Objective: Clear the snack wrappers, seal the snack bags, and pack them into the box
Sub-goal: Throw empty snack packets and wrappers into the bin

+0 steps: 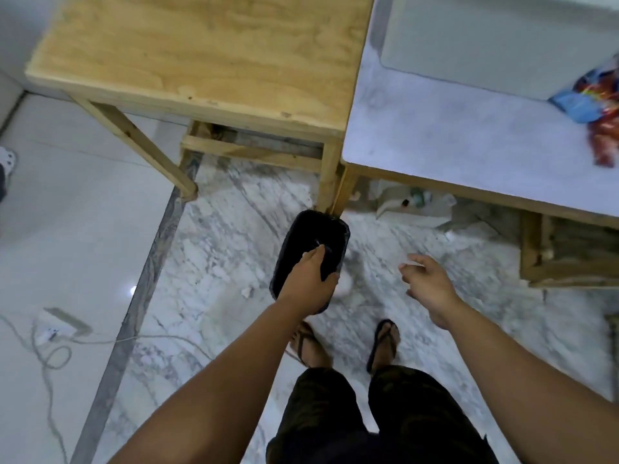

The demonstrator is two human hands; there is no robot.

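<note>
Dark shorts and two feet in black flip-flops point(382, 343) stand on the marble floor point(214, 249). Just ahead, the left hand point(310, 283) grips the near rim of a black bin point(311, 249), fingers curled over its edge, the bin sitting by the leg of a bare wooden table point(214, 51). Beside it the right hand point(428, 279) hangs empty, fingers loosely spread. Farther right, colourful snack bags point(599, 108) lie at the edge of the grey-topped table point(452, 125), well apart from both hands.
</note>
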